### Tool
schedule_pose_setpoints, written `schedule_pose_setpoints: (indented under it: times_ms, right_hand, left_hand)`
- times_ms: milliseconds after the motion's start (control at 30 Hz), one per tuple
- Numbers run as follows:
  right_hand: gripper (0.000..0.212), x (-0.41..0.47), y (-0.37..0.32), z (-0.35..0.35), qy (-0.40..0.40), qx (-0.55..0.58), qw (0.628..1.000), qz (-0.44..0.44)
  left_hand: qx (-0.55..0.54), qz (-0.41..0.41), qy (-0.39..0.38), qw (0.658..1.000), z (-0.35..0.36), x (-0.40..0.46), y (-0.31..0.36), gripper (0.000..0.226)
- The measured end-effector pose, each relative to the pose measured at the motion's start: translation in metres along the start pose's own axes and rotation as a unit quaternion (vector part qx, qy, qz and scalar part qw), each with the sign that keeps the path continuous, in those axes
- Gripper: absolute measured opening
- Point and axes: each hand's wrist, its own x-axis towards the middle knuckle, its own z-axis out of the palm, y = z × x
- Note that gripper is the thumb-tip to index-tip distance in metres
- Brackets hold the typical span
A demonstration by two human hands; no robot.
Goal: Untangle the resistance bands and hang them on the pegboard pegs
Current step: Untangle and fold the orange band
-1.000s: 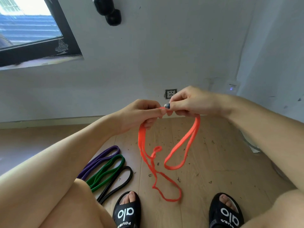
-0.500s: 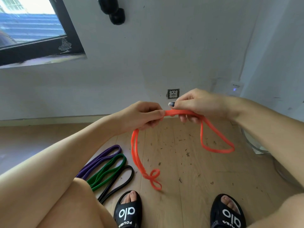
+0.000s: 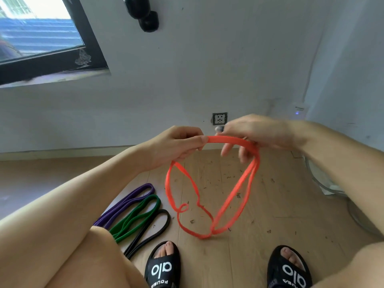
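Wood floor (image 3: pixel 259 256), white wall behind. L hand (image 3: pixel 176 146) pinches orange band (image 3: pixel 234 202); R hand (image 3: pixel 257 134) hooks fingers round top span, blurred. Held raised, prob. so twists hang visible.

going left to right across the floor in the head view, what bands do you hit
purple band → green band → black band → orange band, held up by the left hand and right hand

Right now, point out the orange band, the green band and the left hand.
orange band (image 3: pixel 228 140): head view, top stretch between the hands.
green band (image 3: pixel 137 215): head view, middle of the loop on the floor.
left hand (image 3: pixel 176 144): head view, back of the hand.
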Motion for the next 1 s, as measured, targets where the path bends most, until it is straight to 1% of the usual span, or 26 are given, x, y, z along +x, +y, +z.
schedule_pose_setpoints:
  times_ms: [67,167,233,300,433,533,633,700,800,900,1000]
  right_hand:
    - [0.039,0.006,-0.005,0.014,-0.016,-0.022,0.999,-0.022]
    - [0.042,0.01,-0.003,0.016,0.013,-0.024,0.998,-0.057]
    - [0.04,0.006,0.001,0.008,0.022,-0.025,0.998,-0.059]
    - [0.039,0.004,0.004,0.001,0.019,-0.014,0.998,-0.051]
    - [0.039,0.002,0.005,-0.004,0.015,0.004,0.999,-0.033]
    - [0.041,0.004,0.004,0.002,0.013,0.015,1.0,-0.022]
    - [0.043,0.008,0.001,0.01,0.006,-0.009,1.0,-0.027]
    - [0.038,0.008,-0.002,0.012,0.007,-0.019,0.999,-0.046]
    - [0.036,0.005,-0.001,0.007,-0.001,0.015,0.999,-0.051]
    - [0.035,0.0,0.003,-0.003,0.01,0.031,0.999,-0.029]
    - [0.037,0.0,0.007,-0.006,0.006,0.034,0.999,-0.027]
  left_hand:
    - [0.013,0.001,0.006,1.0,0.006,0.003,0.003,0.03]
    - [0.015,-0.014,-0.014,1.0,0.005,0.001,-0.001,0.034]
    - [-0.019,-0.029,-0.033,0.999,-0.002,-0.003,-0.007,0.034]
    - [-0.041,-0.035,-0.036,0.998,-0.007,-0.004,-0.01,0.027]
    - [0.03,-0.044,-0.041,0.998,-0.004,0.001,-0.004,0.031]
    - [0.075,-0.028,-0.019,0.997,0.0,0.003,0.0,0.032]
    - [0.027,-0.009,0.012,1.0,0.004,0.005,0.0,0.031]
    - [0.044,-0.004,0.024,0.999,0.003,0.004,0.001,0.033]
    - [0.044,-0.02,-0.005,0.999,-0.002,0.0,-0.001,0.039]
    - [-0.006,-0.022,-0.036,0.999,-0.006,-0.004,-0.005,0.032]
    - [-0.025,-0.028,-0.035,0.999,-0.002,-0.002,-0.002,0.028]
